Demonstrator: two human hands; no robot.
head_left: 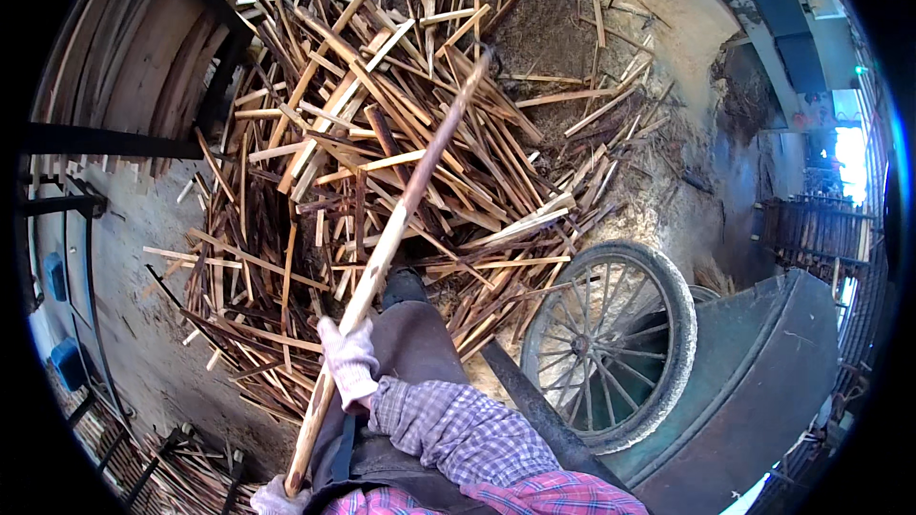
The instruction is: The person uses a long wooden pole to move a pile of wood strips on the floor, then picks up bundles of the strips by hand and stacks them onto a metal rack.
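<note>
I hold a long wooden pole (410, 191) with both gloved hands. My right hand (348, 362), in a white glove with a plaid sleeve behind it, grips the pole about a third of the way up. At the bottom edge my left hand (275, 498) grips the pole's lower end. The pole slants up and to the right, and its far end reaches into a large pile of thin wooden strips (315, 133) on the ground. Whatever is on that far tip is blurred. My dark shoe (405, 286) stands at the near edge of the pile.
A cart with a dark metal body (754, 372) and a spoked wheel (611, 343) stands close on my right. A rack of stacked planks (134, 48) fills the upper left. More strips lie scattered on the dirt at the back, and blue objects (67, 362) sit at the left.
</note>
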